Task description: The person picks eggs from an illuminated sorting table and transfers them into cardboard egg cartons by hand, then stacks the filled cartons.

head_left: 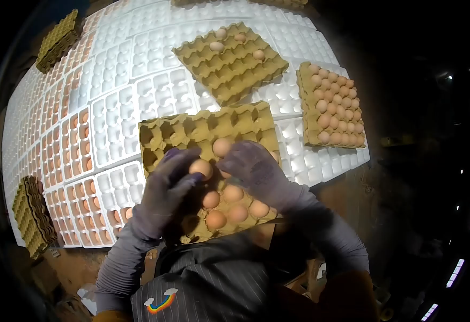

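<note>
A yellow-brown egg tray lies in front of me, its far rows of cups empty. Several brown eggs sit in its near part. My left hand, in a greyish glove, has its fingers around an egg above the tray's middle. Over the tray's right side is my right hand, also gloved, its fingers bent down beside another egg. What lies under the right palm is partly hidden, and a bit of egg shows at its left edge.
White plastic trays cover the table, those at the left holding eggs. Beyond my tray lies another pulp tray with several eggs. A full egg tray stands at the right. Stacked pulp trays are at the far left, more at the near left.
</note>
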Available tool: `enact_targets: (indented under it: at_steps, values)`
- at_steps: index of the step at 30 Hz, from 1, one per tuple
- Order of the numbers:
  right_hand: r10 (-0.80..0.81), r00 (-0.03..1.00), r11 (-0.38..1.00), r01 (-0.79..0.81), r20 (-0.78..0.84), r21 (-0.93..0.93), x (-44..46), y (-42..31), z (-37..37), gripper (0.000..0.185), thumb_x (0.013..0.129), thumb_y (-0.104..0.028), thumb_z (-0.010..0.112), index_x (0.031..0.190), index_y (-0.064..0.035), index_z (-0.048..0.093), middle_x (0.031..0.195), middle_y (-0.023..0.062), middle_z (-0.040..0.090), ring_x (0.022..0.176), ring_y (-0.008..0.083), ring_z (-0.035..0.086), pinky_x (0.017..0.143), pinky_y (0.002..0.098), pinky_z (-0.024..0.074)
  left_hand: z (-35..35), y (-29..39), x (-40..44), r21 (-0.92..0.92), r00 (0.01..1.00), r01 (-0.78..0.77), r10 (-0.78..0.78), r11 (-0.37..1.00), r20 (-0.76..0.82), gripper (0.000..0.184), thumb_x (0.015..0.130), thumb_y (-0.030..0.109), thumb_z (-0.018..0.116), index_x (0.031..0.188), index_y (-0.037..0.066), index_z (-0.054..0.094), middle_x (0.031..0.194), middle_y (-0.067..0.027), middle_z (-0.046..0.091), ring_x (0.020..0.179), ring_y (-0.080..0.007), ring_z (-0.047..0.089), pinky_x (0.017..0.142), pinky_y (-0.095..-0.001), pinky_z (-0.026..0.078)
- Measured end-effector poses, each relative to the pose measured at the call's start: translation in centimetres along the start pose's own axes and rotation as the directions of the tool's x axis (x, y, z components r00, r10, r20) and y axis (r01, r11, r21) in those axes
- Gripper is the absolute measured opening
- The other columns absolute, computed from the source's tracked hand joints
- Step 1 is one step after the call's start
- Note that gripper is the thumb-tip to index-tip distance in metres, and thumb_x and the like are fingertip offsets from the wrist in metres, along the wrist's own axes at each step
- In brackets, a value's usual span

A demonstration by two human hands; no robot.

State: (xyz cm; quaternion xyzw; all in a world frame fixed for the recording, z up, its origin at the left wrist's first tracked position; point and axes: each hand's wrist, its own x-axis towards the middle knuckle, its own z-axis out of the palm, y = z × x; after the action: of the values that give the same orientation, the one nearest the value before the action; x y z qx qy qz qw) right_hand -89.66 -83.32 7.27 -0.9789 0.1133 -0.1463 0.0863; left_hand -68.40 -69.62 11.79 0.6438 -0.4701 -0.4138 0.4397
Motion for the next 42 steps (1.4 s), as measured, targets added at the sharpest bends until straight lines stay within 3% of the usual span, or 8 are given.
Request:
enact_targets:
  at_steps: [3, 6, 10, 19, 24, 29, 33, 42]
  values:
    - [0.523, 0.806, 0.29, -0.475, 0.278, 0.831, 0.4, 1.0, -5.0, 0.028, 0.098, -0.018, 0.061, 0.123, -0.0037, 0.059, 0.126, 0.0108, 0.057, 0.104, 0.0258, 0.065, 0.089, 0.0406, 0.0563, -1.7, 2.6, 1.2, -0.846, 0.897, 0.232, -0.442, 0.48, -0.005, 0.028, 0.098, 0.017, 0.062, 0.123, 0.004, 0.063, 0.11, -0.0073, 0.063, 0.11, -0.021, 0.063, 0.09, -0.0334, 0.053]
    - [0.559, 0.68, -0.383, -0.297, 0.475, 0.875, -1.0, 5.7, -8.7, 0.033, 0.1, -0.027, 0.06, 0.12, -0.0003, 0.063, 0.111, 0.0074, 0.067, 0.099, 0.0207, 0.067, 0.088, 0.0353, 0.057, -0.4, 1.0, 4.3, -0.312, 0.956, 0.277, -0.294, 0.909, -0.007, 0.032, 0.096, 0.024, 0.067, 0.12, 0.004, 0.062, 0.112, -0.0087, 0.061, 0.104, -0.023, 0.066, 0.085, -0.0335, 0.055]
    - [0.401, 0.799, 0.865, -0.491, 0.448, 0.1, -1.4, 5.5, -8.4, 0.04, 0.087, -0.036, 0.076, 0.119, -0.0145, 0.066, 0.107, 0.0085, 0.065, 0.096, 0.0227, 0.067, 0.085, 0.038, 0.0543, 5.0, 0.5, 6.1, 0.706, 0.996, -0.081, 0.074, 0.703, 0.041, 0.04, 0.09, 0.026, 0.074, 0.121, 0.004, 0.062, 0.125, -0.0192, 0.055, 0.104, -0.0344, 0.066, 0.086, -0.0444, 0.056]
    - [0.37, 0.754, 0.015, -0.589, 0.543, 0.808, -4.1, 7.2, -11.5, 0.062, 0.081, -0.013, 0.075, 0.139, -0.0108, 0.053, 0.138, 0.0123, 0.054, 0.121, 0.0223, 0.057, 0.101, 0.0335, 0.0499, 3.6, 2.3, 5.5, -0.076, 0.993, 0.029, -0.02, 0.997, 0.117, 0.036, 0.086, 0.006, 0.063, 0.122, 0.012, 0.063, 0.136, -0.0166, 0.053, 0.112, -0.0314, 0.064, 0.092, -0.0397, 0.055]
    - [0.169, 0.871, 0.983, -0.184, 0.461, -0.012, -5.9, 3.8, -8.3, 0.041, 0.081, -0.028, 0.078, 0.115, -0.0123, 0.062, 0.145, 0.0161, 0.047, 0.115, 0.0357, 0.054, 0.093, 0.044, 0.0511, 11.2, 3.6, 5.4, 0.891, 0.987, -0.16, 0.04, 0.424, 0.158, 0.027, 0.088, 0.017, 0.065, 0.115, 0.017, 0.07, 0.143, -0.011, 0.045, 0.106, -0.0326, 0.06, 0.086, -0.0409, 0.058]
    - [0.256, 0.878, 0.928, -0.34, 0.404, 0.151, -6.8, 3.7, -8.2, 0.059, 0.077, -0.021, 0.08, 0.131, -0.0093, 0.058, 0.148, 0.016, 0.043, 0.119, 0.0339, 0.05, 0.096, 0.0423, 0.0493, 8.4, 3.6, 5.2, 0.719, 0.982, -0.171, 0.054, 0.674, 0.182, 0.03, 0.09, 0.021, 0.065, 0.119, 0.013, 0.07, 0.139, -0.0104, 0.052, 0.114, -0.0271, 0.058, 0.088, -0.041, 0.054]
    - [0.54, 0.722, 0.08, -0.556, 0.433, 0.827, -7.9, 3.0, -8.2, 0.047, 0.097, -0.029, 0.063, 0.135, -0.0022, 0.055, 0.13, 0.0103, 0.056, 0.096, 0.0194, 0.061, 0.082, 0.0336, 0.0518, 2.1, 4.9, -0.1, -0.745, 0.897, 0.433, -0.159, 0.507, 0.412, 0.067, 0.098, 0.057, 0.057, 0.132, -0.001, 0.059, 0.131, -0.0188, 0.062, 0.115, -0.0274, 0.058, 0.105, -0.0381, 0.044]
    - [0.303, 0.612, -0.359, -0.636, 0.73, 0.683, 4.4, -7.8, -7.6, 0.056, 0.099, -0.045, 0.059, 0.136, -0.0034, 0.053, 0.108, 0.0052, 0.064, 0.08, 0.0093, 0.056, 0.072, 0.0236, 0.0465, -9.6, -6.2, -12.7, -0.594, 0.944, 0.271, -0.328, 0.757, 0.013, 0.084, 0.096, 0.07, 0.045, 0.14, -0.001, 0.052, 0.117, -0.0129, 0.068, 0.095, -0.0185, 0.067, 0.079, -0.0323, 0.055]
